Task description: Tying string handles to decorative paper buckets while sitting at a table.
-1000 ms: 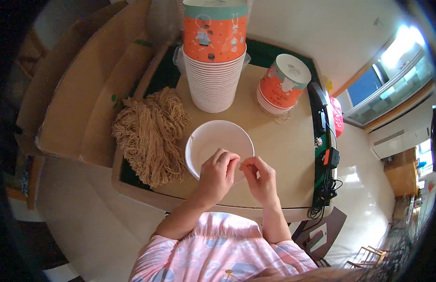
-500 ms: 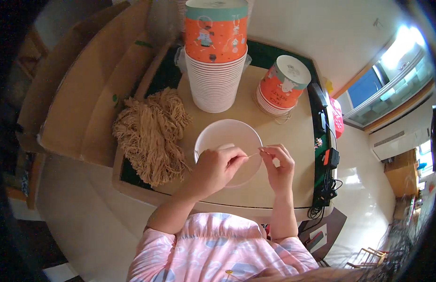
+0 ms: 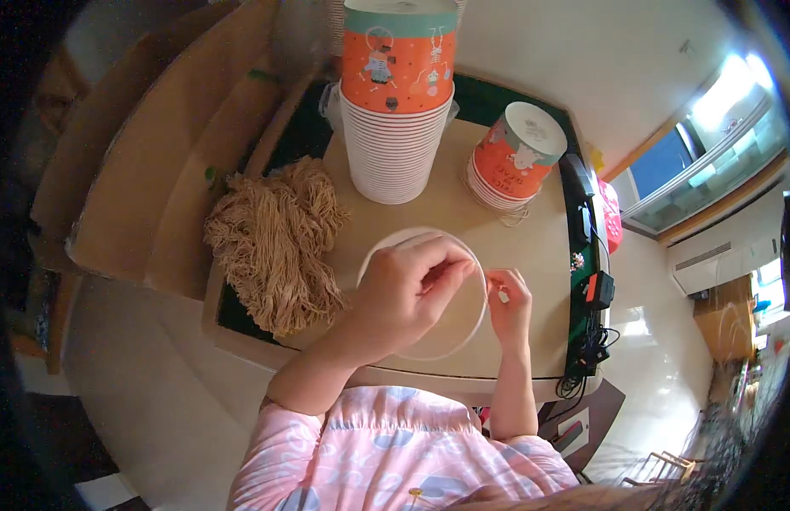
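An open white paper bucket (image 3: pixel 450 334) stands on the table in front of me, its mouth facing up. My left hand (image 3: pixel 412 285) is over its mouth, covering much of the inside, with thumb and forefinger pinched near the right rim. Just outside that rim is my right hand (image 3: pixel 509 308), also pinched closed. The thin cord seen between the hands earlier is now mostly hidden by my fingers. To the left lies a big heap of tan cords (image 3: pixel 280 247).
Behind the bucket rises a tall stack of nested buckets (image 3: pixel 392 149), the top one orange and green. A shorter upside-down stack (image 3: pixel 516 157) stands right of it, cord around its base. Cardboard (image 3: pixel 169 162) leans at the left; black cables (image 3: pixel 592 341) line the right edge.
My left hand has moved up and to the right, to the bucket's right rim. The right hand has lowered slightly outside the rim. The bucket has shifted a little right and towards me.
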### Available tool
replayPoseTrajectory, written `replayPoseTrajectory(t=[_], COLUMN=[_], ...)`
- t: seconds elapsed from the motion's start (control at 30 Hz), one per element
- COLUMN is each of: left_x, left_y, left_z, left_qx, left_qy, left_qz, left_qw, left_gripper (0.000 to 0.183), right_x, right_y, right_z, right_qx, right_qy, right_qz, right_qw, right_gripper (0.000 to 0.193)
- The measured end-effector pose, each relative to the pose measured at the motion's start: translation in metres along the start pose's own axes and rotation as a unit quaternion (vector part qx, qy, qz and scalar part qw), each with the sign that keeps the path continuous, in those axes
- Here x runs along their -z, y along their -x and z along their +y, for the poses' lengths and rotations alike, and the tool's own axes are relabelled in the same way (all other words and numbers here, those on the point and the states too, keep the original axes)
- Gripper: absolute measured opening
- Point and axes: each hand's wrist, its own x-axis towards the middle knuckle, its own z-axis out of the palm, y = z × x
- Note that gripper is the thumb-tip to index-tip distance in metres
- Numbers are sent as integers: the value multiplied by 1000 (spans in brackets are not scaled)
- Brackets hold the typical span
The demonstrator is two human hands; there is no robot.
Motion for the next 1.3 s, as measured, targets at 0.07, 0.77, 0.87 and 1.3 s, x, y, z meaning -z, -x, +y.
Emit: replayPoseTrajectory(t=[0.07,0.77,0.87,1.3], left_x=[-3,21,15,-11], left_y=[-5,-1,-6,8], left_z=[9,-113,-116,-151], left_qx=[46,198,195,451], left_qy=[-43,-124,-95,-35], left_qz=[-25,-111,-105,-338], left_qw=[998,966,970,825], left_gripper=[9,29,33,25], right_x=[5,22,20,57], right_y=[1,-30,-34,-29], right_z=[-4,-37,-33,141], right_qx=[-70,41,199,-373], right_qy=[-36,156,282,-120], right_qz=[27,-37,18,-421], right_qw=[997,986,938,818], right_gripper=[18,16,15,18])
